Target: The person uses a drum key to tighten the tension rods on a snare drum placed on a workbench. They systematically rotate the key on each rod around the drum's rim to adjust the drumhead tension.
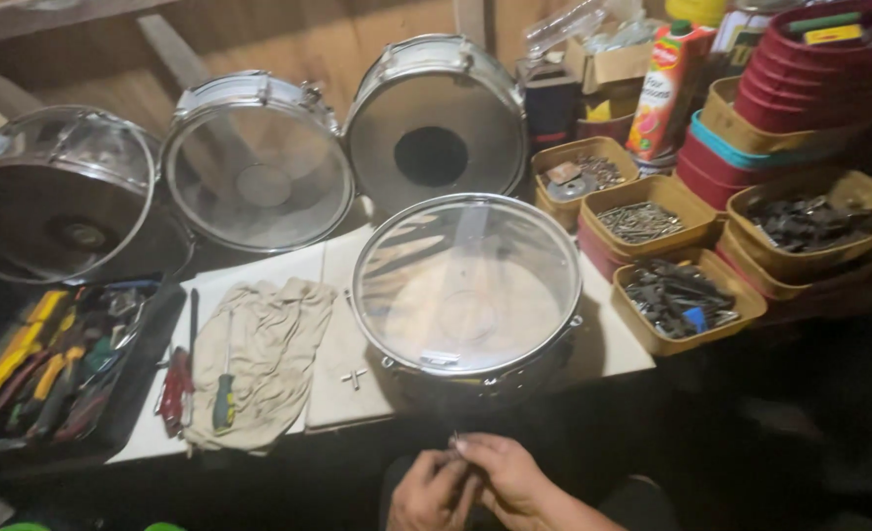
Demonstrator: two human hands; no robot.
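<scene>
My left hand (431, 489) and my right hand (503, 477) meet low in the view, fingers pinched together around something small and dark that I cannot make out. Just beyond them a snare drum (465, 285) with a clear head and chrome rim lies flat on a white board (337, 364). A small cross-shaped metal key (354, 377) rests on the board left of the drum. A beige cloth (264, 354) is spread further left, with a green-handled screwdriver (223, 393) and red-handled pliers (172, 388) beside it.
Three more drums (259, 157) lean against the wooden wall behind. A dark tray of hand tools (57, 369) sits at left. Yellow trays of screws and metal parts (682, 300) and stacked red trays (810, 69) fill the right, with a juice carton (667, 88).
</scene>
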